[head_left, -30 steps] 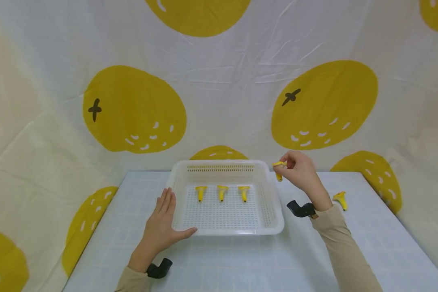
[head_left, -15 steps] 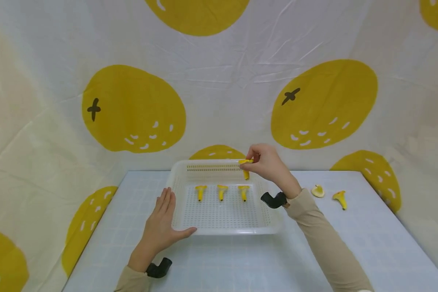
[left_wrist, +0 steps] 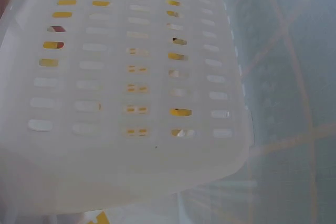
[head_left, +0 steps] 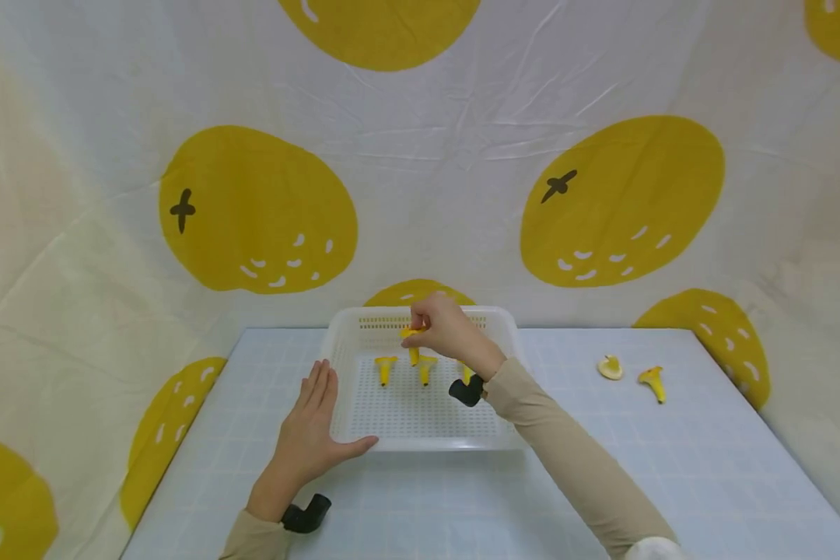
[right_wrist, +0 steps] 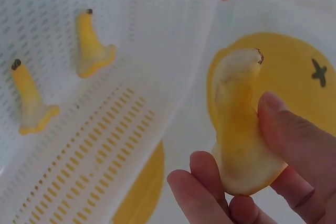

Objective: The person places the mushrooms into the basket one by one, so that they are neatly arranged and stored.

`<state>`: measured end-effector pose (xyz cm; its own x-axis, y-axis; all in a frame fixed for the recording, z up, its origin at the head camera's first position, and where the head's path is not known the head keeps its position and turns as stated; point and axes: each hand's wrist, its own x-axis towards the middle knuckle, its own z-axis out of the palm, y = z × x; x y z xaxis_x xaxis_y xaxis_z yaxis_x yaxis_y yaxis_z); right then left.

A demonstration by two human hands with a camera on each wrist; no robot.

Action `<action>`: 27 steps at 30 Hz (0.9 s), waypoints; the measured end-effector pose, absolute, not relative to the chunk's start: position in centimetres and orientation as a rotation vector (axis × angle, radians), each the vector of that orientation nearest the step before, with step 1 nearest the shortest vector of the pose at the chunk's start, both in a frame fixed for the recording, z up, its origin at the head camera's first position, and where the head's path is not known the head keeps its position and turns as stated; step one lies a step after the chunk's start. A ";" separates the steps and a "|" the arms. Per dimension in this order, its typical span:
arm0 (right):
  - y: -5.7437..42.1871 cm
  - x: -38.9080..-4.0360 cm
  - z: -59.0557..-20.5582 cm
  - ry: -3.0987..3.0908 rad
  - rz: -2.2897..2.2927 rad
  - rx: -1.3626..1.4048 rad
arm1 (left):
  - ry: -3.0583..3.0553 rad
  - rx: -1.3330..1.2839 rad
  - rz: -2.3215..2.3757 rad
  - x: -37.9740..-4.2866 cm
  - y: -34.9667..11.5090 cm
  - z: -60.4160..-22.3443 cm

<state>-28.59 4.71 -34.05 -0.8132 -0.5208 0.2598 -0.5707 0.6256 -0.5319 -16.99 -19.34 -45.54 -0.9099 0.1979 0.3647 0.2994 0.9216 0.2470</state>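
My right hand (head_left: 449, 330) pinches a yellow chanterelle mushroom (right_wrist: 236, 124) by its cap end, above the back part of a white plastic basket (head_left: 434, 446). In the right wrist view the thumb and fingers hold its wide end, stem pointing up. Three more chanterelles lie in a row on the basket floor: one on the left (head_left: 385, 371), one in the middle (head_left: 425, 371) and one on the right (head_left: 467, 372), partly hidden by the right wrist. My left hand (head_left: 308, 435) rests against the basket's left side, fingers straight and thumb spread along the front rim.
On the table (head_left: 420, 505) to the right lie another chanterelle (head_left: 653, 383) and a pale, yellow-edged mushroom piece (head_left: 610, 367). A cloth (head_left: 434, 194) printed with large yellow fruit hangs behind the table. Slotted basket wall (left_wrist: 115, 145) fills much of the left wrist view.
My right hand has carried the chanterelle leftward, from beside the basket's right edge to over its back middle. The pale piece on the table has come into view. The left hand stays put.
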 end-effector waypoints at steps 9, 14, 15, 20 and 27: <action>1.5 -29.2 -36.8 -2.961 0.795 1.006 | -2.758 -0.358 -0.415 -17.0 -19.1 -45.4; -0.2 -29.2 -38.0 -3.031 0.635 1.068 | -2.753 -0.360 -0.404 -17.0 -19.1 -45.4; -0.4 -29.1 -38.2 -3.043 0.612 1.084 | -2.750 -0.362 -0.405 -17.0 -19.1 -45.4; -1.4 -29.1 -39.1 -3.115 0.581 1.095 | -2.725 -0.376 -0.412 -17.0 -19.2 -45.5; -1.8 -28.7 -39.9 -3.226 0.627 0.986 | -2.730 -0.384 -0.414 -17.0 -19.2 -45.6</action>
